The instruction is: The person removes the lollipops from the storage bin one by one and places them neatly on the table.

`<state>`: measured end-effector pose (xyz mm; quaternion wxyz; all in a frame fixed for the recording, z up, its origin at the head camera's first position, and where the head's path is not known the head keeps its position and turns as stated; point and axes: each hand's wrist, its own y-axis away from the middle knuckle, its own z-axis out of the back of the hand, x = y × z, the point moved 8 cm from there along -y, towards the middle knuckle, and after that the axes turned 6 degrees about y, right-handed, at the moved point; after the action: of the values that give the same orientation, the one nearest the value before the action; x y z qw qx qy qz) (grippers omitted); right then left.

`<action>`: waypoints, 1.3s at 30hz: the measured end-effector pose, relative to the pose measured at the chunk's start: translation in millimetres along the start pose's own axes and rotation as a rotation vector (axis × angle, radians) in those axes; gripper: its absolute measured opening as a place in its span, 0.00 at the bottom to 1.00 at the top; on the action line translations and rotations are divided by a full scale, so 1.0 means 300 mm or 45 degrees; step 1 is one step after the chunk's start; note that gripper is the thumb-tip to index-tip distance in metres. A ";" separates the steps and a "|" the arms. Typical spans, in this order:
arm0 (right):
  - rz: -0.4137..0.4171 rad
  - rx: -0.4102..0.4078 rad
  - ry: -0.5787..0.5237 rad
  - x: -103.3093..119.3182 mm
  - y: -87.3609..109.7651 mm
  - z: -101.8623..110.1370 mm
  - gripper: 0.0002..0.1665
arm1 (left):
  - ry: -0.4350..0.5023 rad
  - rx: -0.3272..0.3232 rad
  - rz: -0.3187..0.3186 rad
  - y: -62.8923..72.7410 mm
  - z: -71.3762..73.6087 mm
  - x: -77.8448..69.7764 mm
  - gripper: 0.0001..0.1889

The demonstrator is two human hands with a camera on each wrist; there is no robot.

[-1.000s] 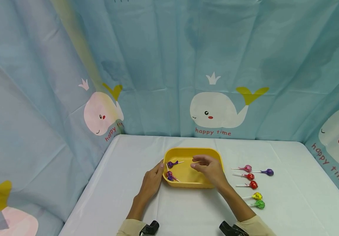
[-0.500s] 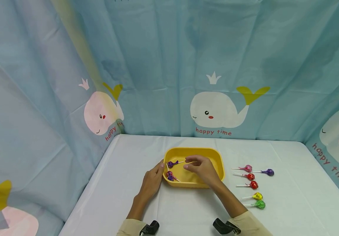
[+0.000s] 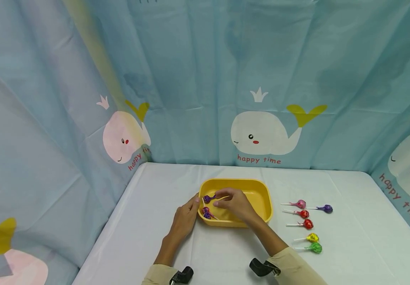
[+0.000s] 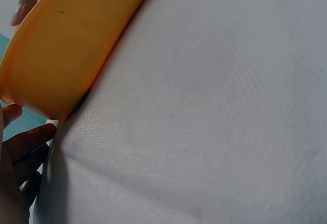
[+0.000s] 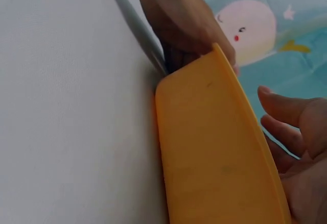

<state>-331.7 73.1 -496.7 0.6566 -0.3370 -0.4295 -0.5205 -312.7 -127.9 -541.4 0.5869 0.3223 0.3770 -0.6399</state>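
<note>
A yellow tray (image 3: 260,202) stands on the table with several lollipops at its left end. The upper one, a purple lollipop (image 3: 207,199), points its stick toward my right hand (image 3: 236,203). That hand hovers over the tray, its thumb and index finger apart near the stick. In the right wrist view nothing shows between the fingers of my right hand (image 5: 301,137). My left hand (image 3: 184,218) rests along the tray's left side, thumb at the rim. The left wrist view shows its fingers loosely extended beside the tray wall (image 4: 76,40). Below lies a red-and-purple lollipop (image 3: 205,210).
Right of the tray lie a pink lollipop (image 3: 300,204), a purple lollipop (image 3: 327,209), two red lollipops (image 3: 308,224), a yellow lollipop (image 3: 313,237) and a green lollipop (image 3: 315,248). Behind the white table (image 3: 169,178) hangs a blue whale-print curtain (image 3: 190,79).
My right hand has moved left across the tray, up to the purple lollipop's stick. The left hand has stayed at the tray's side, and the lollipops lie as before.
</note>
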 end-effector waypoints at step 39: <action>-0.010 0.296 0.251 -0.006 -0.035 -0.139 0.10 | -0.029 -0.031 -0.045 0.000 0.007 0.001 0.32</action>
<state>-333.1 34.4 -515.4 0.7282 -0.2042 -0.4217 -0.5003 -312.8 -129.9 -540.5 0.5839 0.3011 0.3837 -0.6490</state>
